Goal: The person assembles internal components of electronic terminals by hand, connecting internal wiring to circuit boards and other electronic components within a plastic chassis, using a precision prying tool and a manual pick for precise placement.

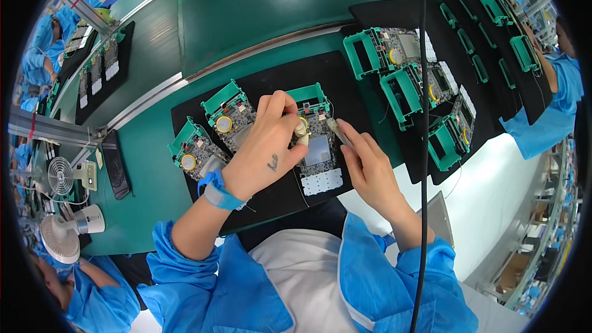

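A circuit board with a green plastic frame at its far end lies in front of me on a black mat. My left hand, in pale finger covers and a blue wrist strap, bends over the board's left side. Its thumb and forefinger are pinched near a yellow round part; what they hold, if anything, is hidden. At the board's right edge, my right hand grips a slim pale tool, whose kind I cannot make out; its tip is by the board's upper right.
Two similar boards lie left on the mat. Several more framed boards sit on a black mat to the right. A black cable hangs through the view. A phone and a white fan stand left. Co-workers sit around.
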`<state>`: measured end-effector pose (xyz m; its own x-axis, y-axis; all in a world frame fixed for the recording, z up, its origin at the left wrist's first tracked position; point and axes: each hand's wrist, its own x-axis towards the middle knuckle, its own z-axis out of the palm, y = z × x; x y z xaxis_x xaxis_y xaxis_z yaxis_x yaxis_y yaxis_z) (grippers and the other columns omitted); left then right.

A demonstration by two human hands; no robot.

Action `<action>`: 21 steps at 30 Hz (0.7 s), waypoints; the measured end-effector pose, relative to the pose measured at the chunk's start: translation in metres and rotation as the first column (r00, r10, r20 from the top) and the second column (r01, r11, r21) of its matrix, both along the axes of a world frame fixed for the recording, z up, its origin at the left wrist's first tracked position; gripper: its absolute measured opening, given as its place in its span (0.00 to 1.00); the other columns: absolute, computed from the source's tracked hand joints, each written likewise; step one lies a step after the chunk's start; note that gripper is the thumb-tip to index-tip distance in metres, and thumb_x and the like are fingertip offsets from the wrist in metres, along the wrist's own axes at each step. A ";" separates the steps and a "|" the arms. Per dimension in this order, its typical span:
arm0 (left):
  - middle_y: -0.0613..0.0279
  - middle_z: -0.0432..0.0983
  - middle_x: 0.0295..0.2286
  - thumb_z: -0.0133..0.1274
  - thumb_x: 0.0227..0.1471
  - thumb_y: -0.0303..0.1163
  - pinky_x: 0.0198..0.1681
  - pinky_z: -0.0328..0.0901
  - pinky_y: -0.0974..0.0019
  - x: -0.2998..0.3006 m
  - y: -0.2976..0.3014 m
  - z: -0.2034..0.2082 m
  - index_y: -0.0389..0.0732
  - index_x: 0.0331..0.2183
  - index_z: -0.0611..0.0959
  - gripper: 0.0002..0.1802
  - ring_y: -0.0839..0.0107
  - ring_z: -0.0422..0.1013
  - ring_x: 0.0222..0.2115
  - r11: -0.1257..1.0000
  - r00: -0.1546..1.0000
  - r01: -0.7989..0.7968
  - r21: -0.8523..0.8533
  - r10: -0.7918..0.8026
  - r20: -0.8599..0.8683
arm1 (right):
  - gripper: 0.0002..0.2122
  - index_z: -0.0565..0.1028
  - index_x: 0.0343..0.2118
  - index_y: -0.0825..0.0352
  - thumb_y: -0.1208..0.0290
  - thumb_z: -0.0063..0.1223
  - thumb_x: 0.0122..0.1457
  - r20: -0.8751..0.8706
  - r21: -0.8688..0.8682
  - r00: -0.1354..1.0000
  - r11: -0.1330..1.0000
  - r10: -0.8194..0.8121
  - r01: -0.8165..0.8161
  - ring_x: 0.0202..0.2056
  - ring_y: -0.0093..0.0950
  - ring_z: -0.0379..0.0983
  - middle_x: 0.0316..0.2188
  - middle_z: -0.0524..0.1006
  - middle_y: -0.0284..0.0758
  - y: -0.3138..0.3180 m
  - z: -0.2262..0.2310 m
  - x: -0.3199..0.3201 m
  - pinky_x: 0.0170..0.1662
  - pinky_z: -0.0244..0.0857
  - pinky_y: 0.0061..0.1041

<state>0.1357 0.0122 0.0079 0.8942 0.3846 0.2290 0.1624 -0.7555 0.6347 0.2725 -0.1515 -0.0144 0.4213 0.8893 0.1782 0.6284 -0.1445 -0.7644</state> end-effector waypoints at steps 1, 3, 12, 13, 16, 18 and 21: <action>0.52 0.63 0.38 0.60 0.33 0.20 0.40 0.66 0.60 0.000 0.000 0.000 0.26 0.26 0.76 0.13 0.55 0.61 0.42 1.000 1.000 0.002 0.000 -0.002 0.001 | 0.18 0.68 0.55 0.64 0.78 0.47 0.61 -0.003 -0.002 1.000 1.000 0.030 -0.030 0.24 0.35 0.70 0.28 0.69 0.40 -0.001 0.001 0.000 0.28 0.64 0.30; 0.52 0.63 0.38 0.59 0.33 0.19 0.41 0.65 0.60 0.000 0.000 -0.001 0.26 0.25 0.76 0.12 0.55 0.61 0.42 1.000 1.000 -0.005 -0.002 0.005 0.018 | 0.18 0.71 0.53 0.63 0.78 0.50 0.59 0.014 0.039 0.996 0.995 0.090 -0.090 0.23 0.31 0.70 0.27 0.68 0.37 -0.002 0.000 -0.001 0.25 0.65 0.27; 0.51 0.62 0.37 0.59 0.33 0.19 0.44 0.63 0.60 0.001 -0.007 -0.003 0.26 0.24 0.75 0.11 0.54 0.60 0.42 0.997 0.997 -0.078 -0.028 0.078 -0.004 | 0.19 0.76 0.49 0.61 0.78 0.57 0.52 0.399 0.092 0.914 0.988 0.080 -0.127 0.12 0.24 0.63 0.15 0.66 0.29 0.003 -0.007 -0.006 0.15 0.57 0.24; 0.51 0.62 0.37 0.59 0.33 0.19 0.44 0.63 0.60 0.001 -0.008 -0.003 0.26 0.24 0.75 0.11 0.54 0.60 0.42 0.997 0.997 -0.074 -0.029 0.074 -0.004 | 0.19 0.77 0.48 0.61 0.78 0.58 0.51 0.423 0.080 0.904 0.991 0.059 -0.103 0.12 0.24 0.62 0.15 0.65 0.29 0.004 -0.011 -0.007 0.15 0.57 0.23; 0.50 0.62 0.38 0.60 0.33 0.19 0.44 0.63 0.60 0.001 -0.008 -0.004 0.26 0.25 0.75 0.12 0.53 0.60 0.42 0.996 0.997 -0.072 -0.044 0.072 -0.005 | 0.21 0.76 0.49 0.62 0.77 0.59 0.49 0.524 0.068 0.850 0.992 0.058 -0.110 0.12 0.23 0.60 0.15 0.63 0.28 0.005 -0.014 -0.009 0.15 0.54 0.23; 0.50 0.62 0.38 0.59 0.33 0.19 0.44 0.63 0.59 0.001 -0.008 -0.007 0.25 0.26 0.75 0.13 0.53 0.60 0.43 0.997 0.997 -0.073 -0.037 0.073 0.002 | 0.23 0.75 0.50 0.62 0.77 0.59 0.47 0.590 0.031 0.803 0.992 0.082 -0.123 0.12 0.22 0.59 0.16 0.62 0.28 0.004 -0.018 -0.011 0.15 0.54 0.22; 0.49 0.62 0.39 0.59 0.34 0.19 0.44 0.63 0.59 0.003 -0.008 -0.011 0.25 0.26 0.75 0.13 0.53 0.60 0.43 0.998 0.997 -0.066 -0.006 0.066 0.027 | 0.25 0.74 0.52 0.63 0.76 0.59 0.46 0.697 -0.040 0.707 0.991 0.117 -0.125 0.12 0.22 0.58 0.17 0.61 0.28 0.002 -0.023 -0.014 0.15 0.52 0.21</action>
